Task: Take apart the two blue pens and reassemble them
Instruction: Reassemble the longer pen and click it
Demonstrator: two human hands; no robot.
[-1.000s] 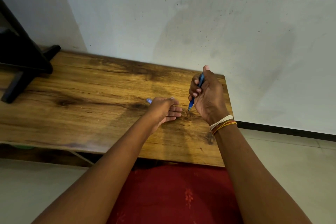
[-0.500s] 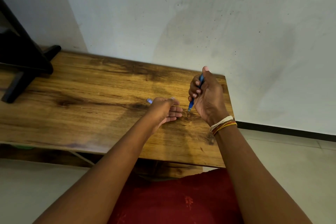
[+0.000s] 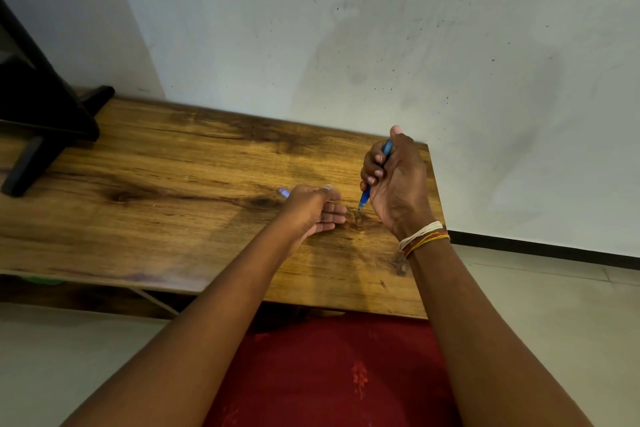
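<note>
My right hand [image 3: 398, 184] grips a blue pen [image 3: 365, 196] upright, tip pointing down just above the wooden table [image 3: 156, 204], thumb on its top end. My left hand [image 3: 311, 210] rests on the table just left of it, fingers loosely curled toward the pen tip. A pale blue pen part [image 3: 284, 191] pokes out behind my left hand; the rest of it is hidden by the hand, and whether the hand holds it cannot be told.
The table's right edge [image 3: 434, 218] runs close beside my right hand. A black stand [image 3: 41, 121] sits on the table's far left. A white wall rises behind. Red cloth [image 3: 329, 374] lies below the front edge.
Both hands and the pen stay nearly still; my right hand has shifted very slightly.
</note>
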